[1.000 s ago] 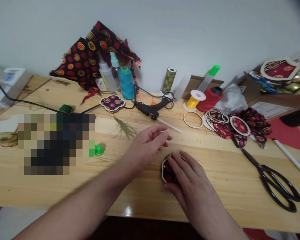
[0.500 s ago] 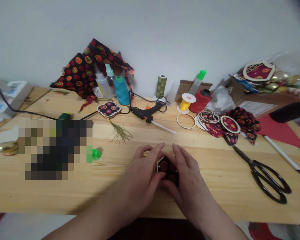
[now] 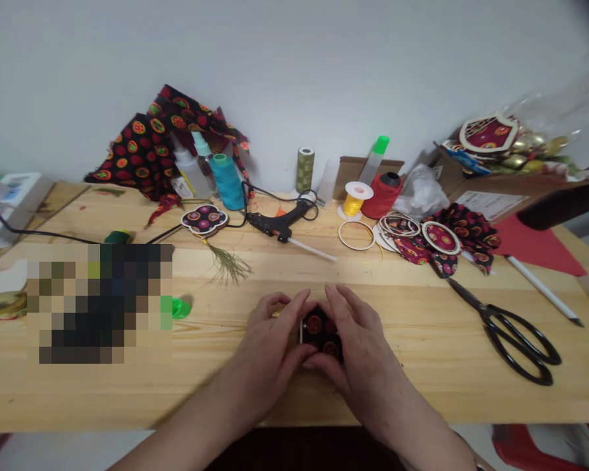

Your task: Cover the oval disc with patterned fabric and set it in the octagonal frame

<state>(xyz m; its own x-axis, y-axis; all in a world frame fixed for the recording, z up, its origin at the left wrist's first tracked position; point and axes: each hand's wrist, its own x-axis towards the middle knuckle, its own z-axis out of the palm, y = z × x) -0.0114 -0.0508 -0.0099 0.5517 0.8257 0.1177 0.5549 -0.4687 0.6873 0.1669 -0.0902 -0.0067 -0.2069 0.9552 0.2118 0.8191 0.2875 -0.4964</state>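
A small hexagonal piece covered in black fabric with red dots lies on the wooden table near its front edge. Both my hands are wrapped round it. My left hand grips its left side with thumb and curled fingers. My right hand covers its right side, fingers pressed along the top edge and thumb underneath. Most of the piece is hidden by my fingers.
Black scissors lie to the right. A black glue gun with its cord, thread spools, a yellow spool, a red spool, wooden rings with fabric pieces and patterned cloth stand behind. A green cap lies left.
My left hand came down from above the table and closed on the piece's left side. Both hands now hold it together, a little nearer the front edge.
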